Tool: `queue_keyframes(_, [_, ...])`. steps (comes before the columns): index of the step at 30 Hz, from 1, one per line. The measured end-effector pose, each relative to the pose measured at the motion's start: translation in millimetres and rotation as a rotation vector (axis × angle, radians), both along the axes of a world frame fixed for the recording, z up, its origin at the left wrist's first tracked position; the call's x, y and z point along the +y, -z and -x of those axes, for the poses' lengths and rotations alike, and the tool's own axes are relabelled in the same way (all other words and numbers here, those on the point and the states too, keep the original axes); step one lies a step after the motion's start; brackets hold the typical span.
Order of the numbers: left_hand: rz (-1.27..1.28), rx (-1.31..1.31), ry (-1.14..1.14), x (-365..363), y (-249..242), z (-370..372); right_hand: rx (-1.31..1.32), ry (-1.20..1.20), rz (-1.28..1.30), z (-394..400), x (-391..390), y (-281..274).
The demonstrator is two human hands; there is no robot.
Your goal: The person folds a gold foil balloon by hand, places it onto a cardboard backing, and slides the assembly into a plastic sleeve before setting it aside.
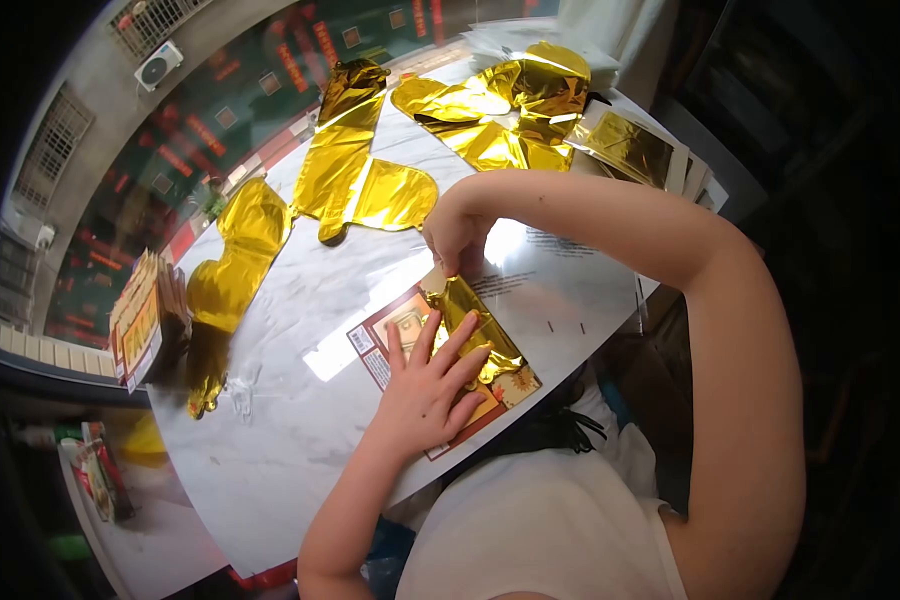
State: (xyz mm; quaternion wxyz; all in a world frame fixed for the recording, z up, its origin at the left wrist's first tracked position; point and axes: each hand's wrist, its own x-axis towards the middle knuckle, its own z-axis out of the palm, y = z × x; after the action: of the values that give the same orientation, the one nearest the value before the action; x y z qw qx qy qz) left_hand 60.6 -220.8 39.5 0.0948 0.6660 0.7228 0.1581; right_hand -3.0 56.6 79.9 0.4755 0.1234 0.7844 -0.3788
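My left hand (425, 390) lies flat with fingers spread, pressing on a folded gold foil balloon (490, 345) and the printed card (375, 330) under it. The card has a dark red border, a barcode and orange pictures. My right hand (458, 235) is bent down at the balloon's far end, its fingertips pinched together on the foil edge; the exact grip is partly hidden. Beyond it, flat gold foil balloons lie spread out: an L-like one (360, 180), a rounded one (510, 110) and a long curved one (240, 250) at left.
A stack of printed packets (145, 320) stands at the table's left edge by the window. Gold foil and flat packets (635, 150) are piled at the far right. A small clear plastic scrap (240, 390) lies on the white marbled table (280, 470). A lower shelf (155, 535) holds small items.
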Motion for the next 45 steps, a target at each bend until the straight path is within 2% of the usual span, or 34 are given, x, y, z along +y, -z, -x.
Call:
queue_keyframes(2, [-0.004,-0.013,-0.005,0,0,0,0.019,0.017,0.024,-7,4,5])
queue_keyframes(4, [-0.002,-0.012,-0.007,-1,1,0,0.084,0.187,0.180,-18,11,16])
queue_keyframes(5, [-0.003,-0.010,-0.006,0,1,0,0.193,0.232,0.127,-25,9,19])
queue_keyframes(6, [-0.006,-0.012,-0.007,0,1,0,0.192,0.230,0.124,-33,8,22])
queue_keyframes(8, [-0.001,0.008,-0.002,0,0,0,0.409,0.306,0.183,-47,4,23])
queue_keyframes(10, [-0.007,-0.002,-0.010,0,1,-1,0.475,0.325,0.156,-62,0,19])
queue_keyframes(12, [-0.011,-0.015,-0.022,-1,2,-1,0.734,0.510,-0.012,-82,-12,3])
queue_keyframes(13, [-0.014,-0.012,-0.020,-1,3,-1,1.003,0.370,-0.174,-91,-11,15])
queue_keyframes(15, [-0.020,-0.015,-0.028,-2,4,-1,1.202,0.285,-0.283,-124,-32,20])
queue_keyframes(17, [-0.046,-0.024,-0.027,-2,4,0,1.434,0.009,-0.393,-155,-51,37])
queue_keyframes(21, [-0.103,-0.080,-0.056,-3,5,1,1.443,-0.089,-0.470,-181,-79,50])
queue_keyframes(24, [-0.239,-0.211,-0.101,-6,12,2,1.358,-0.013,-0.515,-184,-79,64])
queue_keyframes(28, [-0.318,0.005,-0.059,-12,9,-8,1.313,-0.024,-0.481,-186,-80,67])
queue_keyframes(30, [-0.230,0.032,-0.222,-19,-10,-27,1.310,-0.027,-0.485,-185,-79,66])
queue_keyframes(31, [-0.192,-0.043,-0.281,-26,-18,-38,1.313,-0.027,-0.493,-185,-79,67])
queue_keyframes(32, [-0.190,-0.043,-0.285,-35,-22,-46,1.315,-0.025,-0.499,-185,-80,69])
queue_keyframes(35, [0.057,-0.106,-0.264,-58,-28,-61,1.306,-0.030,-0.508,-186,-80,70])
queue_keyframes(36, [0.059,-0.108,-0.269,-66,-22,-63,1.305,-0.033,-0.502,-186,-80,70])
queue_keyframes(38, [0.090,0.073,-0.199,-80,-11,-65,1.309,-0.033,-0.504,-186,-80,70])
queue_keyframes(40, [0.105,0.068,-0.232,-95,-17,-73,1.310,-0.035,-0.498,-186,-79,70])
queue_keyframes(43, [0.004,-0.025,-0.382,-125,-27,-79,1.308,-0.039,-0.497,-186,-78,69])
queue_keyframes(45, [-0.017,0.025,-0.459,-159,-23,-78,1.305,-0.041,-0.492,-186,-79,69])
